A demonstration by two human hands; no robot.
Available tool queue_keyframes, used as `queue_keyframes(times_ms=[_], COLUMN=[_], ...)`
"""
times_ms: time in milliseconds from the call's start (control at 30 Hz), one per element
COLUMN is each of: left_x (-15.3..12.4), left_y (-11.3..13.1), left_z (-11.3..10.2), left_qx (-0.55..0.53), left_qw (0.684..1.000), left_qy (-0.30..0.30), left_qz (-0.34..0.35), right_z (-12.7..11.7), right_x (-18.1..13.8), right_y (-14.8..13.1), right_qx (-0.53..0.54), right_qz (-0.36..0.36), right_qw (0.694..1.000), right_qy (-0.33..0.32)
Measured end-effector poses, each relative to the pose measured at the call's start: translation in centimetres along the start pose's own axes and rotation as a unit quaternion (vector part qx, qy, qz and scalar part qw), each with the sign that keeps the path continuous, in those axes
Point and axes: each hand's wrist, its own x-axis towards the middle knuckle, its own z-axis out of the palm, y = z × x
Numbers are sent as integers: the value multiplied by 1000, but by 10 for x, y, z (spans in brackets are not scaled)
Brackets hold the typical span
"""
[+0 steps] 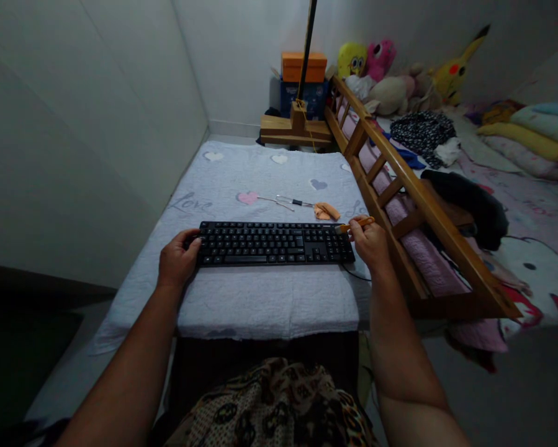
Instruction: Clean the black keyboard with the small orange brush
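A black keyboard lies across a low table covered with a pale quilt. My left hand grips the keyboard's left end, fingers curled around its edge. At the keyboard's right end my right hand is closed on a thin orange-handled tool, whose tip points left at the top right corner of the keys. A black cable runs out from under the right side.
Beyond the keyboard lie a metal tool with a dark grip and a small orange cloth. A wooden bed rail runs along the right, with bedding and plush toys behind. Orange and blue boxes stand at the far wall.
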Motion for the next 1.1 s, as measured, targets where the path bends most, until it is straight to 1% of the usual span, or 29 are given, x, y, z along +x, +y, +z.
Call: queue_keyframes(times_ms=[100, 233, 400, 600, 733, 800, 900, 967, 1033, 1100], left_x=[0, 0, 0, 1, 1, 1, 1, 1, 1, 2], left_y=[1, 0, -2, -2, -3, -2, -1, 0, -1, -2], left_z=[0, 0, 1, 1, 1, 1, 1, 1, 1, 2], left_qx=[3, -1, -5, -3, -2, -1, 5, 6, 5, 4], left_qw=[1000, 1000, 1000, 1000, 1000, 1000, 1000, 1000, 1000, 1000], left_qy=[1, 1, 0, -1, 3, 2, 1, 0, 1, 2], left_qz=[1, 2, 3, 1, 4, 2, 0, 1, 1, 1], right_z=[5, 3, -9, -27, -39, -40, -33, -25, -17, -9], right_x=[-2, -5, -10, -19, -21, -19, -13, -9, -5, -3], right_y=[5, 9, 7, -5, -7, -4, 1, 5, 10, 15], right_qx=[-7, -29, -65, -100, -96, -69, -11, 14, 23, 20], right_qz=[3, 13, 25, 27, 37, 38, 30, 16, 5, 0], right_qw=[1000, 999, 996, 987, 984, 990, 999, 1000, 999, 999], right_qy=[-2, -18, -62, -126, -144, -120, -37, 6, 28, 37])
